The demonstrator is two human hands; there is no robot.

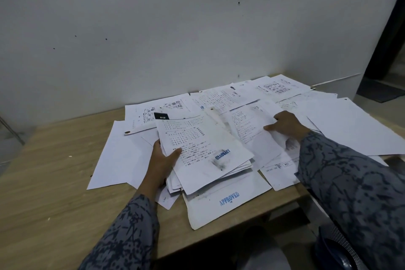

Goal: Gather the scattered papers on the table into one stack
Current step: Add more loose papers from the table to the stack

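My left hand [163, 158] grips a thick stack of printed papers [203, 151] by its left edge, thumb on top; the top sheet bears a blue "APPROVED" stamp and a dark smudge. My right hand [285, 126] rests on a loose printed sheet [249, 129] just right of the stack, fingers pinching its edge. Many other white sheets lie scattered over the wooden table [54, 182]: a stamped sheet [228, 201] under the stack at the front, blank sheets on the left [118, 158] and right [350, 127], printed ones along the back [221, 98].
A white wall [175, 28] stands right behind the table. The table's front edge runs diagonally at the lower right, with floor and a dark doorway [390, 50] beyond. Both sleeves are blue patterned.
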